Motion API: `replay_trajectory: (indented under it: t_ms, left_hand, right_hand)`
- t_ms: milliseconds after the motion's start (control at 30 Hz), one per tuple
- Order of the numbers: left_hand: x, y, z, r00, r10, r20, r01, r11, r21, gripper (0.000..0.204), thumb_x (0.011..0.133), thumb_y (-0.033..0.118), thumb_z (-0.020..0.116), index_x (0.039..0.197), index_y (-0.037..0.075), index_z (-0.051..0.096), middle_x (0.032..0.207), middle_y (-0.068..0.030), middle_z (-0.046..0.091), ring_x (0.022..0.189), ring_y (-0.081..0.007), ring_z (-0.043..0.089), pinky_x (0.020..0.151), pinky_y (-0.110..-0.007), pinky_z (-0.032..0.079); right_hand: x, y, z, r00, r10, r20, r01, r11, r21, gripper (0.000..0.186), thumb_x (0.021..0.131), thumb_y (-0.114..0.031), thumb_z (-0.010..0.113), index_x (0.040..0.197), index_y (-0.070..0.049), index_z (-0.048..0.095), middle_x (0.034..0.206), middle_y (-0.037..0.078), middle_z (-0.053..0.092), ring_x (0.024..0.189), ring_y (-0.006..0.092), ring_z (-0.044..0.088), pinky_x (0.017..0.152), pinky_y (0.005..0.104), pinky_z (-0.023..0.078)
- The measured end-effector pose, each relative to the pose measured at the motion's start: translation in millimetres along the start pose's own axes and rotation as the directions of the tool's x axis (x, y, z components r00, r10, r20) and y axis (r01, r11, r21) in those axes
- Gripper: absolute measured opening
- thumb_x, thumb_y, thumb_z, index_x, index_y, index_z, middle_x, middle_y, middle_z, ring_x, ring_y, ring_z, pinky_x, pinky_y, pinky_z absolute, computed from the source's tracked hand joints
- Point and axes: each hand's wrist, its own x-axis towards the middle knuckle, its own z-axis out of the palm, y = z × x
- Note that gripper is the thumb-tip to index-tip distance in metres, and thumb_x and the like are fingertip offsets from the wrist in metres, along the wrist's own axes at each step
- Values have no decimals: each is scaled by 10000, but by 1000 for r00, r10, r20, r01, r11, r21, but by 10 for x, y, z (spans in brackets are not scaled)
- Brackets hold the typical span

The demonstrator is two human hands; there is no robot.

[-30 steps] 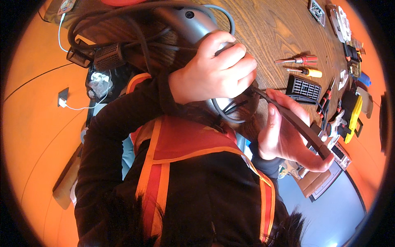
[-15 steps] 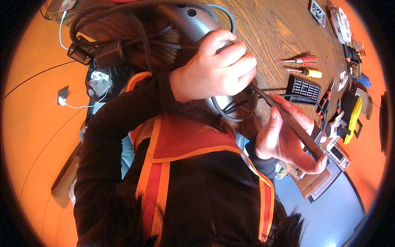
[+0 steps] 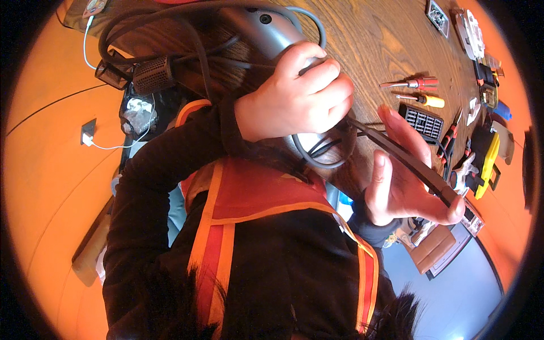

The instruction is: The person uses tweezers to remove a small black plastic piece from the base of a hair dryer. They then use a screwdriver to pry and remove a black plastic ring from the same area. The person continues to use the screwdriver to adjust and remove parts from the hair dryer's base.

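Note:
My left hand (image 3: 297,99) is wrapped round a grey metallic cylindrical appliance body (image 3: 268,31) with a dark cable looped about it. A long dark flat bar (image 3: 408,158) reaches from beneath that grip down to the right. My right hand (image 3: 411,175) holds this bar, its far end against a fingertip at the right, the thumb raised beside it. The bar's upper end is hidden near my left fingers. A dark perforated part (image 3: 151,75) lies among the cable coils to the left.
On the wooden table (image 3: 368,45) are a red screwdriver (image 3: 422,84), a yellow one (image 3: 428,101), a bit set (image 3: 419,122), pliers (image 3: 449,137), a yellow-black tool (image 3: 487,161) and clear cases (image 3: 469,31). A white plug (image 3: 86,139) sits at the left.
My right hand and the bar's lower end have moved to the right, and the right fingers are lifted higher and spread more. My left hand is nearly unchanged.

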Motion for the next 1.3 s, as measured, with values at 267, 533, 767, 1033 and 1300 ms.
replay_trajectory:
  t_ms: [267,533,767,1033,1300]
  left_hand:
    - [7,-16,4,1000,28,-14,-28,999,-21,195,597,218,578,771,138,617,839,28,576,843,-148,558,834,-386,424]
    - [6,-6,-4,999,12,-36,-13,1000,-21,187,599,208,585,771,144,619,837,32,579,849,-147,561,832,-378,422]
    - [1,-9,-14,1000,19,-3,-19,999,-40,190,600,204,590,778,143,615,830,30,578,842,-149,562,835,-378,421]
    - [5,-13,2,999,32,17,-31,999,-40,197,601,211,575,782,139,603,838,28,580,841,-151,562,836,-378,421]
    - [9,-10,0,999,36,7,-36,999,-37,191,610,211,584,787,142,609,840,31,583,845,-148,562,836,-378,421]
  right_hand:
    - [6,5,-13,1000,-18,24,19,999,-37,383,805,17,613,1137,76,431,894,246,610,785,309,632,764,386,529]
    - [63,-54,-29,993,0,121,8,998,-60,356,792,14,624,1100,88,461,908,242,610,799,308,629,790,388,520]
    - [62,-95,107,999,53,-4,-53,996,69,457,778,70,631,1163,-2,396,940,213,605,788,254,616,766,356,517]
    - [75,-1,70,1000,-27,-10,27,999,29,439,785,49,633,1162,3,412,944,206,608,798,256,617,765,354,515]
    - [64,21,81,998,-50,-27,51,998,26,423,792,28,635,1161,8,428,948,199,611,808,257,619,764,351,514]
